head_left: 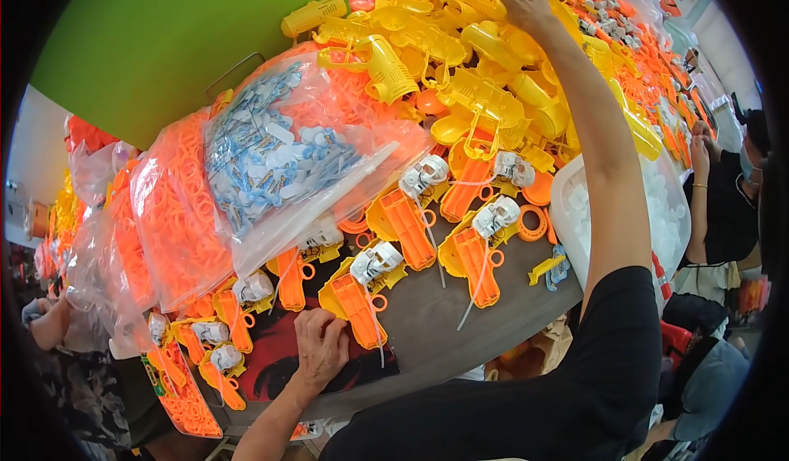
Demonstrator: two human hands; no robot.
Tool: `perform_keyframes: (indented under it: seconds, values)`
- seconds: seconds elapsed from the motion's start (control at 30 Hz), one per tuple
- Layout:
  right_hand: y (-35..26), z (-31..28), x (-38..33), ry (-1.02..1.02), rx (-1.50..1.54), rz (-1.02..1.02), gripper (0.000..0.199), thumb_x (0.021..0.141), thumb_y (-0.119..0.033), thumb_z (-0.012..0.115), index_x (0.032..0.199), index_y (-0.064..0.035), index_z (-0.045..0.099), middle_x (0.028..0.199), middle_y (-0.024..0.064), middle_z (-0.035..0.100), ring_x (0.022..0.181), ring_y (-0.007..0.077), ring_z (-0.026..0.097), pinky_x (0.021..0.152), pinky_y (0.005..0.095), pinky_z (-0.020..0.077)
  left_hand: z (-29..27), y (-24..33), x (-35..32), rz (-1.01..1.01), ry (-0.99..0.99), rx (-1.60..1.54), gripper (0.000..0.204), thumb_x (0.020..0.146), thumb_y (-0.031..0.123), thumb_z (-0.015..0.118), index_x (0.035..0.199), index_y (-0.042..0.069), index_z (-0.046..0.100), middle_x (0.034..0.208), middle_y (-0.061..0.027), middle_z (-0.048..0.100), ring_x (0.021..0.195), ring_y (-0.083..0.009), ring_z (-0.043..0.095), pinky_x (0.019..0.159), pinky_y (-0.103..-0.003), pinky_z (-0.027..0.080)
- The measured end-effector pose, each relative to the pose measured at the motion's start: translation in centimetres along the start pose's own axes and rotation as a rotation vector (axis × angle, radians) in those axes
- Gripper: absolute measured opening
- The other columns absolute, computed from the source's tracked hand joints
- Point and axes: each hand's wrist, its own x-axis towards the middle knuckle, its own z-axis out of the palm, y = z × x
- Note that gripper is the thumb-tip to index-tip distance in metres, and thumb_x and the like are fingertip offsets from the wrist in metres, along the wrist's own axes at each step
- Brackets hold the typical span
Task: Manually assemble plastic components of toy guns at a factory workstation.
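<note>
My right hand (526, 2) reaches to the far side of the heap of yellow plastic shells (485, 91), its fingers bent down among them; what they hold is hidden. My left hand (320, 348) rests back-up on the red and dark mat (271, 354), fingers curled in, with no object showing in it. Beside it lies a half-built toy gun (362, 297): a yellow shell half with an orange insert, a white motor unit and a thin pale tube. Similar toy guns (475, 251) lie in rows along the table.
Clear bags of orange parts (177, 214) and blue-white pieces (279, 149) stand at left. A white tub (657, 206) of pale pieces sits by my right arm. A green panel (189, 42) rises behind. Other people (727, 190) are at the right and left edges.
</note>
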Motion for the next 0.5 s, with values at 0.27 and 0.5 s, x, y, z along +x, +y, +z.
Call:
perform_keyframes:
  seconds: [0.27, 0.5]
  values:
    - [-7.8, 0.0, 6.2, -0.076, 0.139, 0.086, 0.030, 0.088, -0.009, 0.058, 0.116, -0.0147, 0.064, 0.110, 0.0060, 0.067, 0.117, 0.0277, 0.060, 0.100, 0.0490, 0.0424, -0.4, 0.4, 0.1, -0.015, -0.010, 0.016, 0.043, 0.064, -0.010, 0.071, 0.101, 0.007, 0.057, 0.108, -0.0132, 0.049, 0.100, -0.0357, 0.053, 0.085, -0.047, 0.047]
    - [-12.6, 5.4, 8.8, -0.283, 0.211, 0.134, 0.036, 0.093, -0.014, 0.056, 0.129, -0.0165, 0.059, 0.121, 0.0071, 0.069, 0.117, 0.0269, 0.064, 0.103, 0.0678, 0.0328, 0.3, 0.4, -1.0, -0.010, 0.001, -0.068, 0.046, 0.064, -0.007, 0.072, 0.106, 0.005, 0.060, 0.112, -0.0135, 0.049, 0.107, -0.0382, 0.056, 0.089, -0.051, 0.051]
